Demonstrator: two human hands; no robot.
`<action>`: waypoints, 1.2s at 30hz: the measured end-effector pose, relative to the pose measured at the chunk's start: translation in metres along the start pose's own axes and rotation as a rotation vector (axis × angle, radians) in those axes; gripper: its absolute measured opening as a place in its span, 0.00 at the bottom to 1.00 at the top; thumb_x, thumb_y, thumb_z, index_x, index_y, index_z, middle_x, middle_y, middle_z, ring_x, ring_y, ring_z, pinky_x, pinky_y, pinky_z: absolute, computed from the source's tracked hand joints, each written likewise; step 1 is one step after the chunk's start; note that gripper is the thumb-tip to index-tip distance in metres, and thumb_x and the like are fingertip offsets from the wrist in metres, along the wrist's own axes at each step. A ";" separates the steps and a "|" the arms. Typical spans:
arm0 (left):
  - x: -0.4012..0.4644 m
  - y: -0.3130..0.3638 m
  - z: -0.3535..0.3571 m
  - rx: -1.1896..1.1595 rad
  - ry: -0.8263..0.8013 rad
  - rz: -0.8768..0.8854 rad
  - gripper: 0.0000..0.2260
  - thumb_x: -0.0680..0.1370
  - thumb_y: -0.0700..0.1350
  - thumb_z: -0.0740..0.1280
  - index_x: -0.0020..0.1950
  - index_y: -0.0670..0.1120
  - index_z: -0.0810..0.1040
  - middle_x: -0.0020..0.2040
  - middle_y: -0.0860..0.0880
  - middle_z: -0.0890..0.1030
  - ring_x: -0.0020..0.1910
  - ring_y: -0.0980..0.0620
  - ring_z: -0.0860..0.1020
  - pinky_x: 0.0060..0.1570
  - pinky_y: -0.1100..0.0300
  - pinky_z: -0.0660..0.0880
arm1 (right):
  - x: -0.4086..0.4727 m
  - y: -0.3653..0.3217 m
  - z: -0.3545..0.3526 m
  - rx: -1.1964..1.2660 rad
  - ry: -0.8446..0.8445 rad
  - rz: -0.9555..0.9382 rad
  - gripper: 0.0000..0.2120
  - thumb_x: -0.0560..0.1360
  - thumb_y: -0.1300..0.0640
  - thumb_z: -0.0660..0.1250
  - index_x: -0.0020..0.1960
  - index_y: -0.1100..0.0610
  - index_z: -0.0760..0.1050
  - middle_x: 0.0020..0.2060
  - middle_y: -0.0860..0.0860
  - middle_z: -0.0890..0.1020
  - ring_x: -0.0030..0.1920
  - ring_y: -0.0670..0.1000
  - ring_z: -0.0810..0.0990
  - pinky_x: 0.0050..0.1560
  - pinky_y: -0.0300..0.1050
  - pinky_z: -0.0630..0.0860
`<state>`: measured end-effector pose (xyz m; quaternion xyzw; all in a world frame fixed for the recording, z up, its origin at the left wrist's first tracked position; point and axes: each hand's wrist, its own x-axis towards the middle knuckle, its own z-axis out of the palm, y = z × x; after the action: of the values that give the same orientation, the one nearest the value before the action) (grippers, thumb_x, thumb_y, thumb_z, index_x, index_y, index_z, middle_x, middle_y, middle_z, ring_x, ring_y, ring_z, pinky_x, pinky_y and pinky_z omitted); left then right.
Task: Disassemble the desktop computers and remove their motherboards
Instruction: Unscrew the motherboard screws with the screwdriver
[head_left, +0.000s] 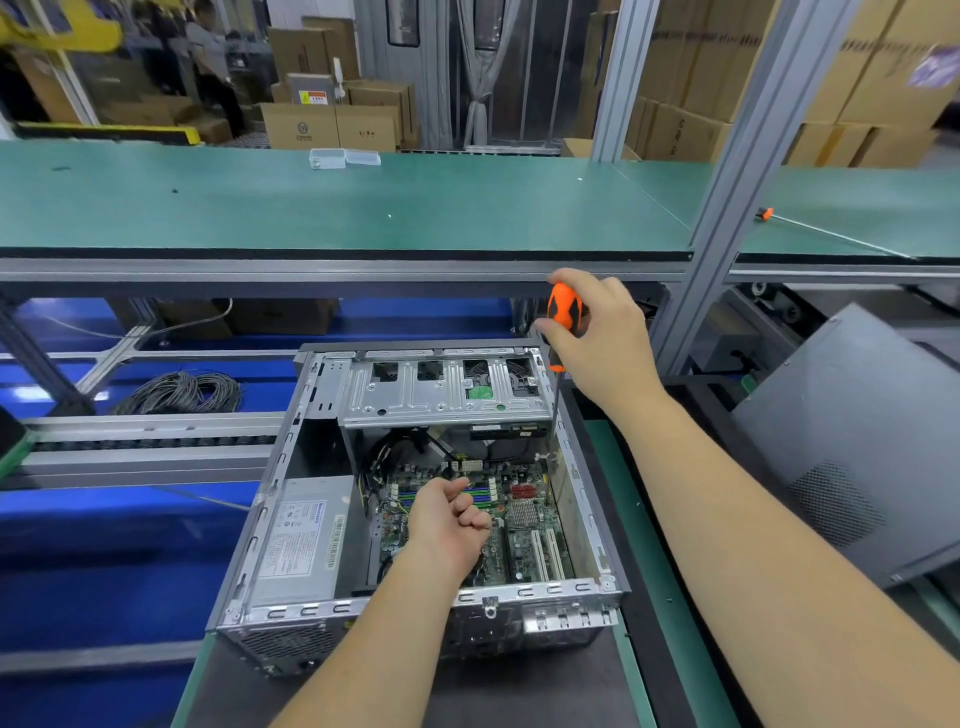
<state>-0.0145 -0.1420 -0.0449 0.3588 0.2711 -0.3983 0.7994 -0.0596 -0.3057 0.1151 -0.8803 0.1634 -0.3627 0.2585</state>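
Observation:
An open desktop computer case (291, 467) lies on its side in front of me, its green motherboard (524, 525) showing at the bottom. My right hand (608, 332) grips the orange and black handle of a long screwdriver (563, 312). Its shaft runs straight down along the case's right inner wall. My left hand (449, 517) hovers inside the case over the motherboard with its fingers curled; whether it holds something small I cannot tell. A grey power supply (306, 540) sits in the left of the case, a metal drive cage (441, 389) at the far end.
A removed grey side panel (852, 441) leans at my right. A green shelf (363, 208) spans above the case, with a clear plastic box (343, 157) and a second screwdriver (831, 234) on it. An aluminium post (727, 208) stands right of my hand. Coiled grey cable (182, 392) lies left.

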 end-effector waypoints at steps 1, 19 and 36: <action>0.000 0.000 0.000 -0.003 0.002 0.001 0.08 0.80 0.36 0.56 0.55 0.41 0.73 0.26 0.50 0.60 0.24 0.53 0.54 0.28 0.60 0.56 | 0.000 0.001 0.000 0.014 -0.034 -0.012 0.20 0.75 0.57 0.72 0.66 0.48 0.75 0.47 0.49 0.73 0.44 0.51 0.73 0.51 0.46 0.74; 0.000 0.000 0.002 0.009 0.019 0.013 0.06 0.80 0.35 0.57 0.52 0.40 0.72 0.31 0.49 0.61 0.27 0.52 0.54 0.29 0.60 0.56 | -0.012 0.007 0.002 0.037 -0.064 0.031 0.33 0.77 0.65 0.68 0.72 0.39 0.60 0.48 0.52 0.74 0.45 0.56 0.73 0.47 0.47 0.70; -0.002 -0.001 0.003 0.019 0.010 0.033 0.06 0.80 0.35 0.57 0.51 0.40 0.72 0.33 0.48 0.62 0.30 0.52 0.55 0.33 0.60 0.58 | -0.019 0.008 0.005 0.015 -0.056 0.005 0.33 0.77 0.65 0.69 0.72 0.42 0.61 0.49 0.51 0.75 0.48 0.57 0.76 0.51 0.55 0.78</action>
<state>-0.0159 -0.1437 -0.0422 0.3729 0.2652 -0.3861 0.8010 -0.0699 -0.3016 0.0966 -0.8877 0.1556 -0.3386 0.2705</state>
